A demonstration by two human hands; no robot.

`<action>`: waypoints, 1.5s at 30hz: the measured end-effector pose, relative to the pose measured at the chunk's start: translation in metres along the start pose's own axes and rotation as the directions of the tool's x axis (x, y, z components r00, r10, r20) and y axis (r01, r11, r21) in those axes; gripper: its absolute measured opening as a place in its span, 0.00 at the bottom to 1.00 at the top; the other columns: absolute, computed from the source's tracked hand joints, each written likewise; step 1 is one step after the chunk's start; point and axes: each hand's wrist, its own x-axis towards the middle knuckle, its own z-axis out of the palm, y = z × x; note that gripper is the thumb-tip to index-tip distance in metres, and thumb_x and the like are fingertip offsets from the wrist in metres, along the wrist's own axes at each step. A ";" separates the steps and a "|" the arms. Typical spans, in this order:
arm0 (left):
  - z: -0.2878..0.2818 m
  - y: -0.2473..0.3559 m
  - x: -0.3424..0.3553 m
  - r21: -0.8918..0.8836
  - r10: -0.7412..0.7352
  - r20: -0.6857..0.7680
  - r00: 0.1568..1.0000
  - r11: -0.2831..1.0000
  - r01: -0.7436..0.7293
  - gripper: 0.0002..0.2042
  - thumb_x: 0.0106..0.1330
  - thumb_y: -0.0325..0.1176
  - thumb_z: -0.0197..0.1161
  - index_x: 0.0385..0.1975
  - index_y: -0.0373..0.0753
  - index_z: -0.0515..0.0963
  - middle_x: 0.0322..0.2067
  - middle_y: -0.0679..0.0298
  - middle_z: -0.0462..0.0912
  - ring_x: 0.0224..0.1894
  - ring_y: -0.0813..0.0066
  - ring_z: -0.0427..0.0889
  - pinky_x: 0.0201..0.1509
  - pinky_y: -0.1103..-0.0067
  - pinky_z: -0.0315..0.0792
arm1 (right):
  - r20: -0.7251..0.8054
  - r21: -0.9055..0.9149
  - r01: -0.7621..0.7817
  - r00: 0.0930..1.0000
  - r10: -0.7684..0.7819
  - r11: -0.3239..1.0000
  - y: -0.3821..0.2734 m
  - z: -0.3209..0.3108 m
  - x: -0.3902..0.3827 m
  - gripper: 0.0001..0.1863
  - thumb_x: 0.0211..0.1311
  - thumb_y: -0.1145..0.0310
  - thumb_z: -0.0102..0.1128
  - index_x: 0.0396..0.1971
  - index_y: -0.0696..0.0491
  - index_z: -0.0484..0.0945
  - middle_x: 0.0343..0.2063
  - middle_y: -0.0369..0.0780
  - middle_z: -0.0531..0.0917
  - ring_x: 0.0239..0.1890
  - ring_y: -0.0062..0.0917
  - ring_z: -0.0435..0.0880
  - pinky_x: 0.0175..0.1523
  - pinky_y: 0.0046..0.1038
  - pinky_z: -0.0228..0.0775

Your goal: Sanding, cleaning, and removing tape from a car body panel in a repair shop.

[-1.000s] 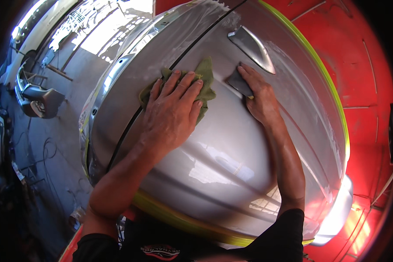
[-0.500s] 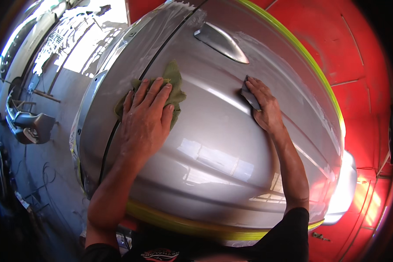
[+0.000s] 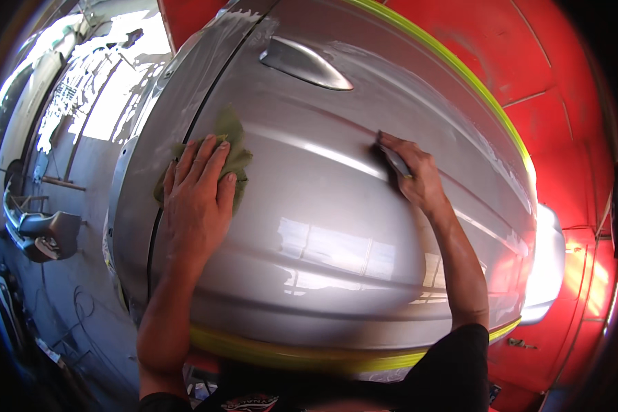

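Note:
A silver car roof panel (image 3: 309, 185) fills the middle, with a shark-fin antenna cover (image 3: 305, 67) on its far part. My left hand (image 3: 200, 199) lies flat with fingers spread over a green cloth (image 3: 232, 130), close to the dark seam (image 3: 199, 117) on the left. Most of the cloth is under the palm; its edges stick out past the fingers. My right hand (image 3: 422, 175) is closed round a thin grey piece that looks like folded sandpaper (image 3: 394, 162), pressed against the panel right of centre. Blur softens its outline.
Yellow-green masking tape (image 3: 453, 56) borders the panel at the far right and near edges. Whitish smears (image 3: 226, 41) mark the far left part. A grey car bumper (image 3: 51, 237) and a hose (image 3: 86, 305) are on the left floor. A red surface (image 3: 563, 158) spans the right.
The view has shifted, so the antenna cover and my left hand with the cloth appear further left. My right hand has tilted the grey piece and sits slightly lower in view.

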 end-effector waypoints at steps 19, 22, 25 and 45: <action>0.003 -0.007 0.006 -0.074 0.074 -0.013 0.997 0.994 -0.074 0.22 0.75 0.34 0.56 0.68 0.42 0.73 0.71 0.58 0.70 0.75 0.50 0.63 0.78 0.57 0.58 | -0.210 -0.296 -0.277 0.952 0.221 0.914 0.069 -0.069 -0.123 0.26 0.52 0.86 0.54 0.53 0.58 0.82 0.56 0.49 0.84 0.57 0.47 0.83 0.65 0.40 0.74; 0.000 -0.007 0.003 -0.035 0.056 -0.016 0.998 0.998 -0.057 0.22 0.76 0.34 0.55 0.69 0.43 0.72 0.72 0.57 0.69 0.75 0.48 0.63 0.77 0.56 0.58 | -0.250 -0.318 -0.333 0.933 0.260 0.888 0.075 -0.065 -0.131 0.28 0.51 0.85 0.55 0.55 0.57 0.83 0.56 0.48 0.84 0.59 0.45 0.81 0.67 0.40 0.74; 0.014 0.006 0.014 0.040 0.093 -0.030 0.995 0.995 -0.092 0.23 0.76 0.35 0.55 0.70 0.44 0.70 0.72 0.56 0.68 0.75 0.48 0.63 0.77 0.54 0.58 | -0.327 -0.253 -0.382 0.899 0.293 0.889 0.054 -0.040 -0.120 0.30 0.50 0.84 0.57 0.58 0.58 0.81 0.57 0.47 0.82 0.60 0.46 0.80 0.66 0.40 0.75; 0.061 -0.006 0.129 0.054 0.255 -0.182 0.950 0.967 -0.249 0.17 0.74 0.36 0.57 0.59 0.39 0.80 0.65 0.52 0.77 0.68 0.44 0.73 0.72 0.58 0.67 | -0.079 -0.187 0.012 0.997 -0.027 0.982 0.032 0.001 -0.009 0.31 0.53 0.75 0.66 0.61 0.59 0.78 0.66 0.49 0.76 0.69 0.41 0.75 0.74 0.37 0.67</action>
